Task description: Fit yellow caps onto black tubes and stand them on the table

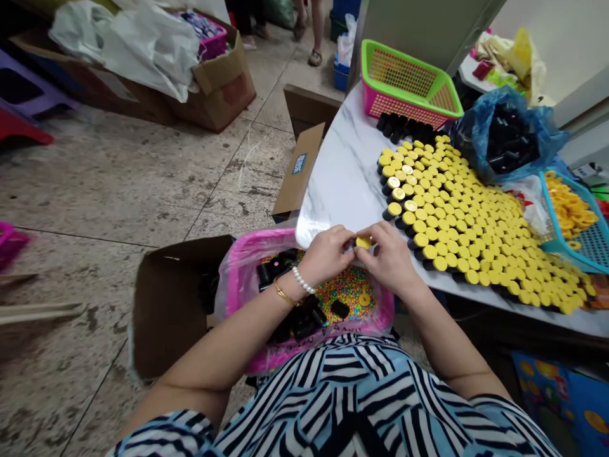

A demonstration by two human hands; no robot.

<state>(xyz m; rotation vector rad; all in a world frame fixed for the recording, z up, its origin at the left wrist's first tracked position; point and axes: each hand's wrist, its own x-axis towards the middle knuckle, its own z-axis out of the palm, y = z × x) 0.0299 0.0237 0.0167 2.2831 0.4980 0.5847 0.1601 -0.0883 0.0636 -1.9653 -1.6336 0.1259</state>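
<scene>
Above the pink basket my two hands meet at one small black container, largely hidden by my fingers. My left hand is closed around its dark body. The thumb and fingers of my right hand pinch its round yellow cap. Inside the plastic-lined basket are tiny multicoloured beads, several black containers and a loose yellow cap. On the white table to the right stand many yellow-capped black containers in tight rows.
A green-and-pink basket, a blue bag of black containers and a blue basket of yellow pieces are on the table. An open cardboard box stands left of the pink basket. Another person's legs show at the back.
</scene>
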